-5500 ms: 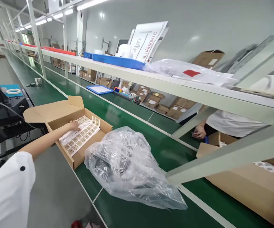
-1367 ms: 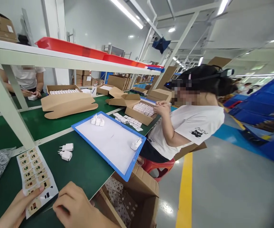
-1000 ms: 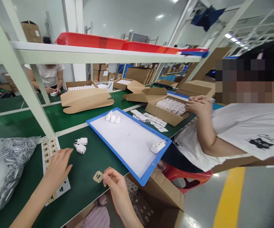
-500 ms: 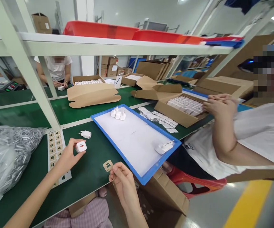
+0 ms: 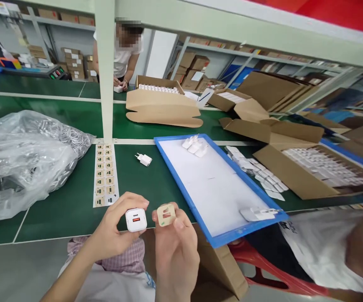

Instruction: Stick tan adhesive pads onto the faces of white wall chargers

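My left hand (image 5: 114, 233) grips a white charger (image 5: 136, 220), its port face with a red slot turned towards me. Close beside it, my right hand (image 5: 178, 243) pinches a small tan sticker (image 5: 166, 214) with cut-out slots and a green mark at one corner. A narrow gap separates sticker and charger. Behind my hands, another white charger (image 5: 143, 159) lies on the green table with its prongs to the left. Left of that is a sticker sheet (image 5: 105, 176) bearing rows of the same tan stickers.
A blue-rimmed white tray (image 5: 213, 184) holds several chargers. A clear plastic bag (image 5: 27, 167) of grey items lies at left. An open carton (image 5: 301, 176) of white chargers stands at right, near a co-worker. A shelf post (image 5: 105, 75) rises behind the sheet.
My hands have come together in front of me, bringing the charger and the sticker close to each other. The view has swung to the right and down.
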Demonstrator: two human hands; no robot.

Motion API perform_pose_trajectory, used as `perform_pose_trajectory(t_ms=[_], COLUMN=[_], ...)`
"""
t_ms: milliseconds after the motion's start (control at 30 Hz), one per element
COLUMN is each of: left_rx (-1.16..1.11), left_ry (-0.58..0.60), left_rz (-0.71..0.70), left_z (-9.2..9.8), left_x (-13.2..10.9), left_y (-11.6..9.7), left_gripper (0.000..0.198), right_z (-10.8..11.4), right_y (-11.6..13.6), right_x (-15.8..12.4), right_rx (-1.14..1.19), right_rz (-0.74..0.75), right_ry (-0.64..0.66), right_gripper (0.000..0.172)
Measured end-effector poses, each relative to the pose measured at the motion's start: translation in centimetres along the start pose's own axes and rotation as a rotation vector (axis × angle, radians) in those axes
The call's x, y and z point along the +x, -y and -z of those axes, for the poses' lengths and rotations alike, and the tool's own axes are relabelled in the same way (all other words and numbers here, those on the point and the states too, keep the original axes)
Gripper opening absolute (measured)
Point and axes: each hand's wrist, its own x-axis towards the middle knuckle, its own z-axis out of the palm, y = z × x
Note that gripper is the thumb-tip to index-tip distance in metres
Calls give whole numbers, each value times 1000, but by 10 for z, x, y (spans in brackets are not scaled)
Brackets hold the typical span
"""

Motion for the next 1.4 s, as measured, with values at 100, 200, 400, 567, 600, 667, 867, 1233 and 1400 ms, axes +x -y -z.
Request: perform_pose_trajectory(t_ms=[100,200,400,567,600,667,867,1233,1400], left_rx=[-31,-17,-41,-40,-24,-2,25,54,68], left_ry=[7,15,-22,-31,-28,-20,-23,-35,-31], left_rz=[5,76,102,46,34,0,-50,-46,-38], left_z=[4,5,7,10,11,12,16,14,13], left_x=[-1,-4,-12,-13,-13,-13,-14,-12,-11], left_y=[-4,-7,-10,-11,-12,-13,-17,-20,-22], left_gripper=[41,43,34,33,34,36,44,44,43], right_z=[-6,-14,-22,-24,-25,-27,-32,-33,-33], right_y=[-3,-11,-22,-24,-25,-26,-29,-28,-27], right_x=[-4,-9,-20,-26,-27,-29,-33,-36,-36], right_rx=[-17,-18,-54,-98,-112,-141,-185,-210,-247], right_rz=[-3,1,10,21,33,67,118,133,130], right_ry=[31,77,67,53,43,27,19,6,-1], right_gripper=[30,29,31,33,32,31,30,29,30])
